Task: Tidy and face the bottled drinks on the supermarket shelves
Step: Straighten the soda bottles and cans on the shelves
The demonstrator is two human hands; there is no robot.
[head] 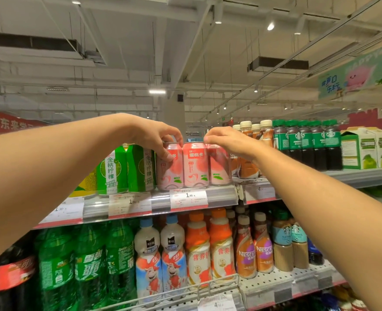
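Three pink peach-drink cans stand side by side on the top shelf (160, 203). My left hand (156, 136) grips the left pink can (169, 170) from above, thumb on its front and fingers over its rim. The middle pink can (195, 167) faces forward with its label showing. My right hand (228, 142) reaches over the top of the right pink can (219, 168), fingertips on its rim; the grip is partly hidden.
Green lemon-drink cartons (127, 169) stand left of the cans, milk-tea bottles (246, 149) and dark coffee bottles (306, 144) to the right. The shelf below holds Sprite bottles (89, 261), milk drinks (172, 254) and Nescafe bottles (255, 252). Price tags line the shelf edge.
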